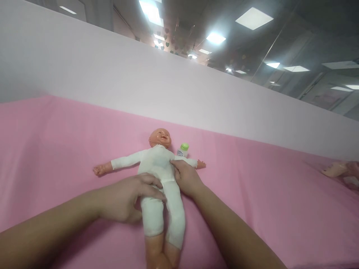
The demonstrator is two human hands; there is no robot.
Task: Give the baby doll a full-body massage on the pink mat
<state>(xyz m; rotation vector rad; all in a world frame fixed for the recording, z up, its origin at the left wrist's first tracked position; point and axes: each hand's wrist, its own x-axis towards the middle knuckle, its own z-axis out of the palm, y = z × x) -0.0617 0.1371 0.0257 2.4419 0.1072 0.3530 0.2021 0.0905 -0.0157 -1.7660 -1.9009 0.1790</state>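
A baby doll (157,161) with a white cloth body lies on its back, head toward the wall and arms spread out. My left hand (131,196) curls over the hip and upper thigh on the picture's left, thumb below and fingers across the top. On the opposite side of the torso, my right hand (186,177) grips the doll's flank, thumb on the front and the other fingers mostly hidden behind it. Close to the doll's shoulder there is a small bottle (183,150) with a green cap, near my right hand but not touched by it.
Pink cloth (241,179) covers the surface, with some creases. A white wall (174,89) rises along the far side, with glass and ceiling lights above it. Part of another doll (336,170) lies at the right edge, blurred.
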